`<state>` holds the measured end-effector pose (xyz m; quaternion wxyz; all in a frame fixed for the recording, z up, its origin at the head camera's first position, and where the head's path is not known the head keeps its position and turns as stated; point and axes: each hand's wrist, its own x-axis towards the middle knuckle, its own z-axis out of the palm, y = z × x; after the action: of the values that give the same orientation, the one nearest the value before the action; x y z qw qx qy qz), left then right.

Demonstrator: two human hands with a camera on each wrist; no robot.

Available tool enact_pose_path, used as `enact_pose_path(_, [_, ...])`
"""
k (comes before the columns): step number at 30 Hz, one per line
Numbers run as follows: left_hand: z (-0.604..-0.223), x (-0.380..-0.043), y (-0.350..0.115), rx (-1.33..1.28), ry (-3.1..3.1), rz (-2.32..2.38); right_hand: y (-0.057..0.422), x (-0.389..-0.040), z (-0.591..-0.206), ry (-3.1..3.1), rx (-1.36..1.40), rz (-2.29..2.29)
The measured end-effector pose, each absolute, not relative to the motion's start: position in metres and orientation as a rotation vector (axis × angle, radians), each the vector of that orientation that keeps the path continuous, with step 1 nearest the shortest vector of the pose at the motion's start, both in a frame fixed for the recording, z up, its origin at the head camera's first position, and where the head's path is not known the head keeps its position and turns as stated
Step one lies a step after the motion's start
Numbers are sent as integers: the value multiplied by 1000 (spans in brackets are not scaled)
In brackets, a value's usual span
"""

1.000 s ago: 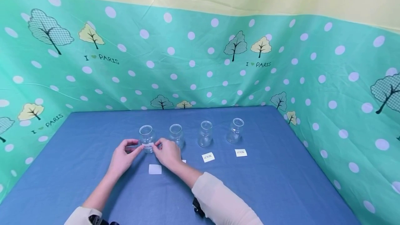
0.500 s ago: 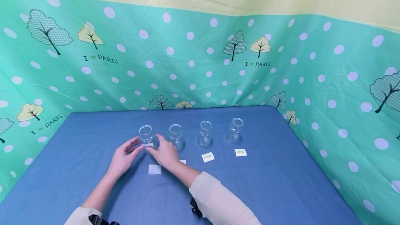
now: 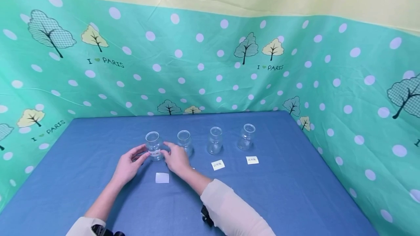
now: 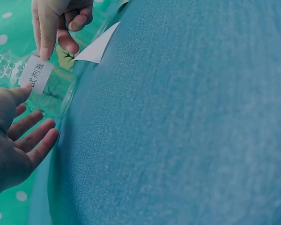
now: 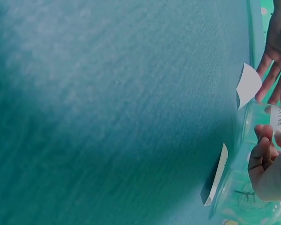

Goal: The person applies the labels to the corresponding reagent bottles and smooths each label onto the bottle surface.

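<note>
A clear glass jar (image 3: 154, 141) stands upright at the left end of a row, with a white label (image 4: 36, 75) bearing dark characters across its front. My left hand (image 3: 128, 165) holds the jar from the left, its thumb on the label's left end and the index finger behind the glass. The other left fingers are spread apart in the left wrist view. From the right, my right hand (image 3: 177, 160) grips the same jar, thumb at the label's right end, forefinger along the glass side. Its remaining fingers are curled in the right wrist view.
To the right stand more glass jars: one beside my right hand (image 3: 185, 142), then a third (image 3: 215, 141) and a fourth (image 3: 246, 137). Two written labels (image 3: 218, 165) lie before them. A blank white slip (image 3: 162, 177) lies nearer on the blue cloth (image 3: 295, 192).
My right thumb swept left over the label, then came back to its right end, uncovering the characters. The right forefinger has spread from the thumb onto the jar's side. The left hand stayed.
</note>
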<state>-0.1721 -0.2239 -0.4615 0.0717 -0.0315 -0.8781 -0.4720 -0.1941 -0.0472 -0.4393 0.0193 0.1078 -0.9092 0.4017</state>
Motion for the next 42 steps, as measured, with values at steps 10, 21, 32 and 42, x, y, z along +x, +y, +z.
enact_pose_path(10, [-456, -172, -223, -114, -2642, -1462, -51, -194, -439, -2821, 338, 1285])
enact_pose_path(21, [-456, -174, -223, -113, -2682, -1381, -50, -194, -442, -2786, 344, 1448])
enact_pose_path(32, [-457, -176, -225, -138, -2671, -1412, -50, -195, -443, -2773, 357, 1446])
enact_pose_path(42, [-458, -177, -226, -180, -2655, -1422, -49, -194, -448, -2794, 369, 1462])
